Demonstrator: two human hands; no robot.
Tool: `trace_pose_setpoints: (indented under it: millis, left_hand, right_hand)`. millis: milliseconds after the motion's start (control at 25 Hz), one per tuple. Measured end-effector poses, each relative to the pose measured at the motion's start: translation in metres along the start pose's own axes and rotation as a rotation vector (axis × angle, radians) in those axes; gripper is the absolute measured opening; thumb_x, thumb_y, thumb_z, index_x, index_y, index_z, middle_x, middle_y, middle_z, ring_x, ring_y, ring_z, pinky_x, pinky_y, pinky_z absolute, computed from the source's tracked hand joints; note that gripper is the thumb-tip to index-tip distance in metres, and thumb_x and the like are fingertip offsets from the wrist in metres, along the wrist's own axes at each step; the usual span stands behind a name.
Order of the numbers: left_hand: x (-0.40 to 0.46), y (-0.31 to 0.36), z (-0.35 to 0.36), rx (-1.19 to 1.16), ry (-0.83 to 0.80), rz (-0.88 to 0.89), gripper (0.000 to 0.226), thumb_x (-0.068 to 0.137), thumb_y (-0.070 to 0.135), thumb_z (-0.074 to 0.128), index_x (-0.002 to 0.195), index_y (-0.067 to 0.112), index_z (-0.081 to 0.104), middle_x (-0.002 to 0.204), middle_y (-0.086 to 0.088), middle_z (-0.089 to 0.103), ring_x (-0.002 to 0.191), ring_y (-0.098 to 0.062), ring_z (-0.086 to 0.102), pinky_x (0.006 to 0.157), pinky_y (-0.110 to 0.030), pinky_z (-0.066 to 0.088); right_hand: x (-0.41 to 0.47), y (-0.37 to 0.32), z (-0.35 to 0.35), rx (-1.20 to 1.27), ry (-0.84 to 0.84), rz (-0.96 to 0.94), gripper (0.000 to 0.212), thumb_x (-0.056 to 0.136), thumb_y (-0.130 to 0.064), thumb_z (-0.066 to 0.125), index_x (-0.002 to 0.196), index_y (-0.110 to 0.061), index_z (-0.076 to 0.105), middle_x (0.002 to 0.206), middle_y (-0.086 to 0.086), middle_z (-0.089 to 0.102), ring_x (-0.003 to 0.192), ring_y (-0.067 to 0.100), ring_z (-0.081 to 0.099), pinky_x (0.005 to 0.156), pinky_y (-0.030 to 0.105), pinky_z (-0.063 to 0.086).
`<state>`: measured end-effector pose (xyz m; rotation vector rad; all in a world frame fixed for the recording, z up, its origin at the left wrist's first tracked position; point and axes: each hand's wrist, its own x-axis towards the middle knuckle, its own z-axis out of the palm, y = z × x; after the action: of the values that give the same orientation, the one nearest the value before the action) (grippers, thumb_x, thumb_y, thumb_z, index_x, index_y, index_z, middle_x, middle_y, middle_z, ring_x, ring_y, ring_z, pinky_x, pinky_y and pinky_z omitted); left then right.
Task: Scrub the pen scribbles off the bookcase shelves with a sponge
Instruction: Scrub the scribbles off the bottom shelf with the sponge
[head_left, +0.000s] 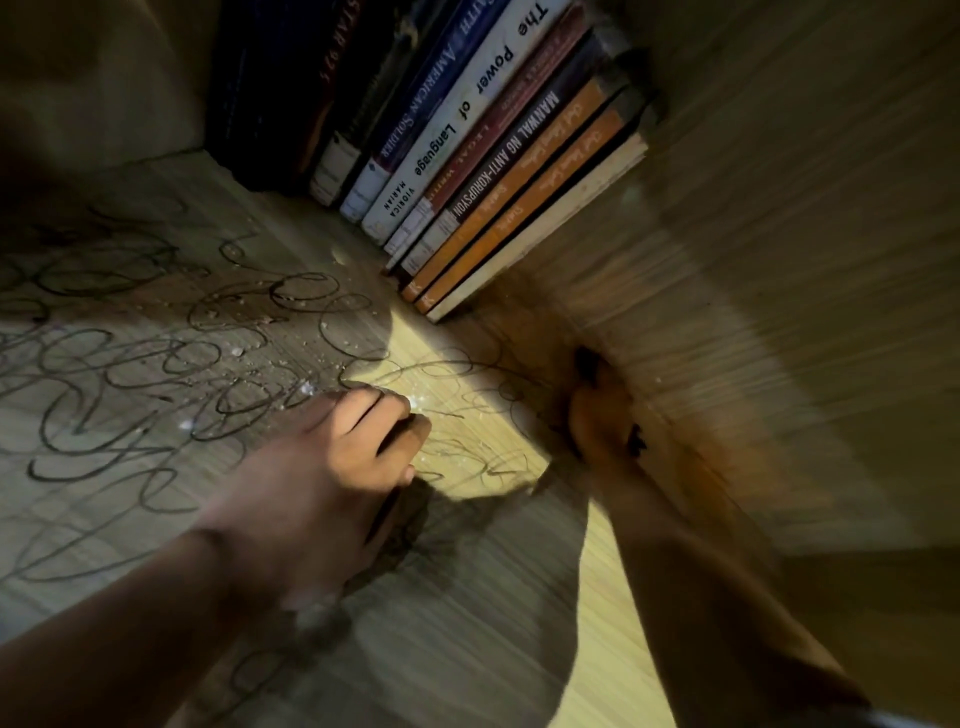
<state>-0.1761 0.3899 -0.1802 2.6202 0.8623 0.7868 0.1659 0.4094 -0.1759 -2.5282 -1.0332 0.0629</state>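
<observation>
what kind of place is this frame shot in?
Most likely inside a compartment of a wooden bookcase, probably in a home or office. A row of books leans at the back, pen scribbles loop across the wood-grain shelf, and a side panel closes it on the right.

Dim wood-grain cubby. Row of books (467, 156) leaning at the back, beyond the hands. Bright light patch (467, 410) between the hands; side walls in shadow.
</observation>
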Motion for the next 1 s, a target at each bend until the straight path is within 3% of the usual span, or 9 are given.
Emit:
trace_pose_setpoints:
  millis: [80, 160, 280, 400, 560, 640, 720, 880, 1000]
  left_hand:
    - [0.0, 0.0, 0.0, -0.009, 0.011, 0.004, 0.045, 0.086, 0.03, 0.041, 0.119, 0.008, 0.062, 0.107, -0.01, 0.06, 0.091, -0.03, 0.058, 0.075, -0.043, 0.053]
    - [-0.001, -0.001, 0.002, 0.003, 0.005, 0.01, 0.045, 0.086, 0.029, 0.042, 0.121, 0.009, 0.061, 0.109, -0.01, 0.059, 0.092, -0.03, 0.057, 0.075, -0.045, 0.052]
    - [0.0, -0.003, 0.009, 0.058, 0.023, 0.023, 0.044, 0.086, 0.028, 0.04, 0.119, 0.007, 0.061, 0.106, -0.012, 0.058, 0.089, -0.032, 0.055, 0.071, -0.047, 0.05]
    - [0.001, -0.004, 0.014, 0.063, 0.056, 0.018, 0.044, 0.084, 0.025, 0.045, 0.119, 0.005, 0.06, 0.103, -0.013, 0.059, 0.087, -0.032, 0.055, 0.067, -0.046, 0.05]
    - [-0.002, -0.006, 0.011, 0.041, 0.036, 0.032, 0.049, 0.084, 0.026, 0.053, 0.129, 0.006, 0.056, 0.109, -0.009, 0.056, 0.095, -0.028, 0.055, 0.077, -0.044, 0.051]
    - [-0.001, -0.004, 0.011, 0.033, 0.048, 0.034, 0.049, 0.087, 0.026, 0.047, 0.13, 0.005, 0.056, 0.111, -0.01, 0.057, 0.097, -0.029, 0.055, 0.08, -0.045, 0.05]
    - [0.001, -0.006, 0.013, 0.042, 0.062, 0.035, 0.048, 0.085, 0.025, 0.046, 0.128, 0.004, 0.056, 0.109, -0.012, 0.057, 0.094, -0.03, 0.055, 0.077, -0.046, 0.05]
    - [0.002, -0.006, 0.021, 0.089, 0.064, 0.008, 0.05, 0.088, 0.03, 0.036, 0.126, 0.006, 0.058, 0.108, -0.013, 0.057, 0.091, -0.029, 0.054, 0.074, -0.044, 0.052]
    - [0.001, -0.01, 0.017, 0.11, 0.043, 0.014, 0.054, 0.088, 0.037, 0.032, 0.129, 0.01, 0.057, 0.115, -0.013, 0.058, 0.101, -0.03, 0.053, 0.085, -0.045, 0.049]
  right_hand:
    - [-0.045, -0.002, -0.008, 0.011, -0.195, -0.292, 0.051, 0.096, -0.033, 0.028, 0.145, -0.024, 0.041, 0.151, -0.007, 0.034, 0.141, 0.012, 0.026, 0.118, 0.031, 0.015]
    - [-0.092, 0.032, -0.043, 0.042, -0.341, -0.415, 0.049, 0.097, -0.031, 0.029, 0.146, -0.031, 0.036, 0.154, -0.009, 0.026, 0.143, 0.006, 0.017, 0.119, 0.024, 0.007]
    - [-0.075, 0.078, -0.071, 0.059, -0.232, -0.239, 0.038, 0.105, -0.026, 0.031, 0.139, -0.038, 0.041, 0.15, -0.006, 0.036, 0.138, 0.009, 0.031, 0.118, 0.032, 0.019]
    - [-0.03, 0.067, -0.045, -0.054, -0.044, -0.025, 0.051, 0.098, -0.046, 0.022, 0.144, -0.032, 0.037, 0.151, -0.002, 0.036, 0.139, 0.022, 0.032, 0.117, 0.043, 0.021]
    - [-0.109, 0.077, -0.043, -0.108, -0.198, -0.429, 0.051, 0.099, -0.052, 0.019, 0.145, -0.034, 0.032, 0.153, -0.009, 0.028, 0.144, 0.009, 0.02, 0.116, 0.021, 0.01]
    - [-0.164, 0.118, -0.075, -0.069, -0.173, -0.394, 0.05, 0.094, -0.059, 0.024, 0.14, -0.046, 0.039, 0.149, -0.015, 0.035, 0.142, 0.002, 0.022, 0.113, 0.015, 0.013]
    - [-0.165, 0.153, -0.095, -0.086, -0.113, -0.213, 0.045, 0.087, -0.068, 0.022, 0.131, -0.067, 0.032, 0.147, -0.018, 0.037, 0.14, 0.001, 0.025, 0.114, 0.025, 0.017]
    - [-0.078, 0.135, -0.078, -0.089, -0.015, 0.145, 0.068, 0.07, -0.092, 0.016, 0.133, -0.067, 0.023, 0.154, -0.004, 0.032, 0.141, 0.023, 0.03, 0.115, 0.051, 0.021]
    - [-0.073, 0.057, -0.046, -0.186, -0.069, -0.066, 0.07, 0.082, -0.078, 0.016, 0.143, -0.047, 0.03, 0.15, -0.006, 0.037, 0.137, 0.022, 0.035, 0.112, 0.05, 0.027]
